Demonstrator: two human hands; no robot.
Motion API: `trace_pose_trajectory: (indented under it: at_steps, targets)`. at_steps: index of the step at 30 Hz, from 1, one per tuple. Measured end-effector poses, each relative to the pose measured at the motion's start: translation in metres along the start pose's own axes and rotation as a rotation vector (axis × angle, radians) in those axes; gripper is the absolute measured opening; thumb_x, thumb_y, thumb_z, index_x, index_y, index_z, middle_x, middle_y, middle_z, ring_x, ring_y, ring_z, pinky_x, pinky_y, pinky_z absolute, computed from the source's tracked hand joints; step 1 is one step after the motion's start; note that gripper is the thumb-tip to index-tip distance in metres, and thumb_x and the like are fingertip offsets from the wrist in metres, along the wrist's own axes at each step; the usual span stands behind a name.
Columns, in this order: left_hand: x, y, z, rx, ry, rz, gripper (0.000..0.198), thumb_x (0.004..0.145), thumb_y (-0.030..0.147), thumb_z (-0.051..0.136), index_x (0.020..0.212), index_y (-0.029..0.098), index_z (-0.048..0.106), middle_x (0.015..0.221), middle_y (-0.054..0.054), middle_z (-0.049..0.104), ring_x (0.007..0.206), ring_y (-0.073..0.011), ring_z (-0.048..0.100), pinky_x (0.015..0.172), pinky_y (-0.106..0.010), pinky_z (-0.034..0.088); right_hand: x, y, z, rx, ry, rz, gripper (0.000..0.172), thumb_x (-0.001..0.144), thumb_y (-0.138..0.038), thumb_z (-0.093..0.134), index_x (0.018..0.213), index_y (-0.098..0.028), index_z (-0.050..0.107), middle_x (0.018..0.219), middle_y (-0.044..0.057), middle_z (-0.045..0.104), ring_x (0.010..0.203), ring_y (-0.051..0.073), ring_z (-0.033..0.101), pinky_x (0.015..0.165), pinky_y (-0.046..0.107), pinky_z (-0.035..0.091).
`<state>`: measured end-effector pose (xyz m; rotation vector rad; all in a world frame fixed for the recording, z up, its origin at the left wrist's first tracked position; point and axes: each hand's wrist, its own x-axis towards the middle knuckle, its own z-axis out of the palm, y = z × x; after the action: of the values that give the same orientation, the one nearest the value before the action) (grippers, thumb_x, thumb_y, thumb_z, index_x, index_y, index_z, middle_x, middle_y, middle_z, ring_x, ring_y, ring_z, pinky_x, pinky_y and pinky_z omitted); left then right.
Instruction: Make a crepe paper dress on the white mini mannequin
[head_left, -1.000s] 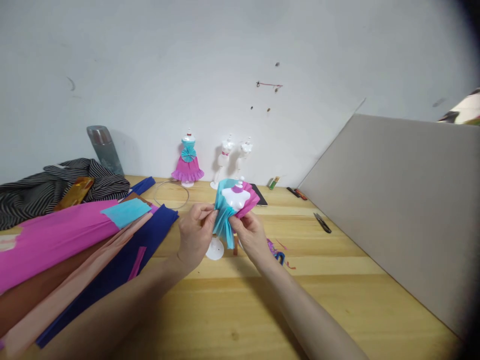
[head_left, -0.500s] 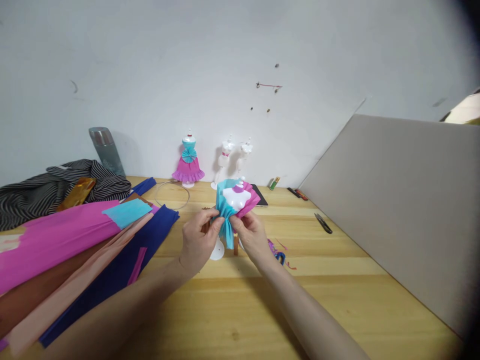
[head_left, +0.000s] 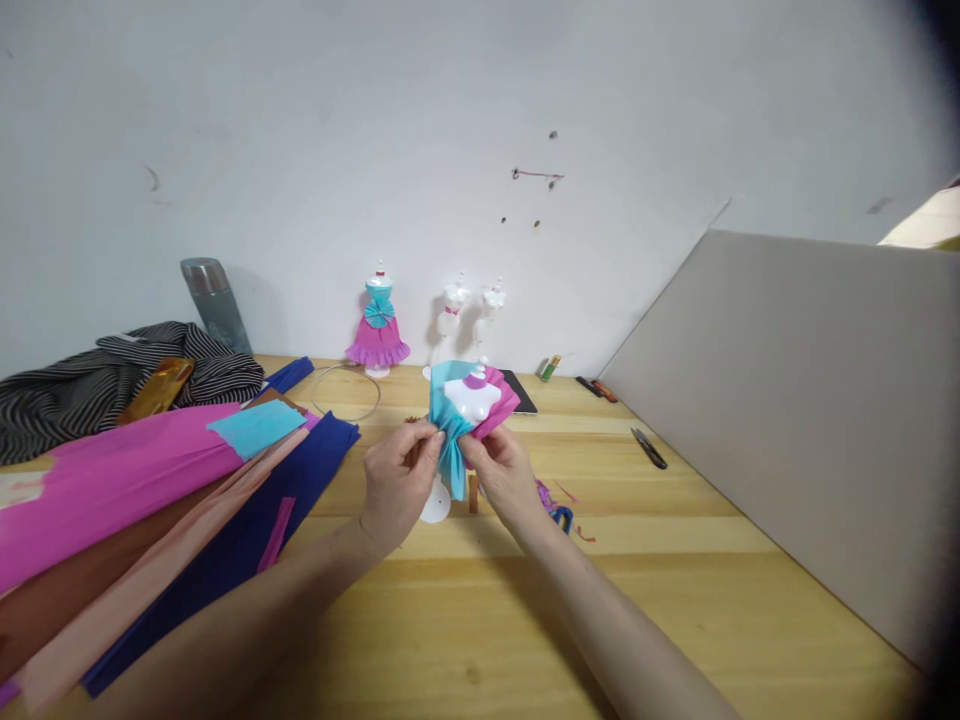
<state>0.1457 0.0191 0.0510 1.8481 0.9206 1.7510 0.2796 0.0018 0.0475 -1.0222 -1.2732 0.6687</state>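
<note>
A small white mannequin torso (head_left: 472, 398) on a white round base (head_left: 435, 510) stands at the table's middle, wrapped in teal crepe paper (head_left: 450, 440) with magenta paper (head_left: 501, 402) behind it. My left hand (head_left: 397, 480) pinches the gathered teal paper at the waist from the left. My right hand (head_left: 501, 472) pinches the same paper from the right. Both hands are closed on it.
Long sheets of magenta, tan and navy crepe paper (head_left: 150, 500) lie at the left, beside striped cloth (head_left: 97, 380) and a grey flask (head_left: 214, 305). A dressed mannequin (head_left: 377, 325), two bare ones (head_left: 469, 310), a phone (head_left: 517, 390), snips (head_left: 649, 448) and a grey board (head_left: 810, 400) surround the wooden table (head_left: 675, 580).
My left hand has moved right to the mannequin's waist and gathered the teal paper tighter. The right hand has hardly moved.
</note>
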Motion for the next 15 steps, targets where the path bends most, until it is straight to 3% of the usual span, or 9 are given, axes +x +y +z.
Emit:
trace_pose_trajectory:
  at_steps: [10, 15]
  targets:
    - [-0.0008, 0.0003, 0.0013, -0.011, 0.036, -0.008, 0.008, 0.080, 0.023, 0.060, 0.075, 0.021, 0.066, 0.068, 0.002, 0.072, 0.060, -0.0109, 0.065, 0.059, -0.019, 0.051, 0.0001, -0.0004, 0.0013, 0.012, -0.010, 0.019, 0.020, 0.075, -0.039, 0.063, 0.070, -0.020, 0.058, 0.061, -0.002, 0.053, 0.055, 0.013, 0.051, 0.055, 0.026, 0.046]
    - [-0.0028, -0.0043, 0.0035, -0.043, 0.016, -0.102, 0.008, 0.081, 0.023, 0.059, 0.084, 0.021, 0.067, 0.074, 0.000, 0.073, 0.066, -0.0132, 0.069, 0.062, -0.022, 0.054, -0.0003, -0.0016, 0.0019, 0.001, 0.001, 0.026, 0.022, 0.075, -0.040, 0.063, 0.068, -0.020, 0.056, 0.061, -0.002, 0.053, 0.054, 0.013, 0.051, 0.054, 0.026, 0.046]
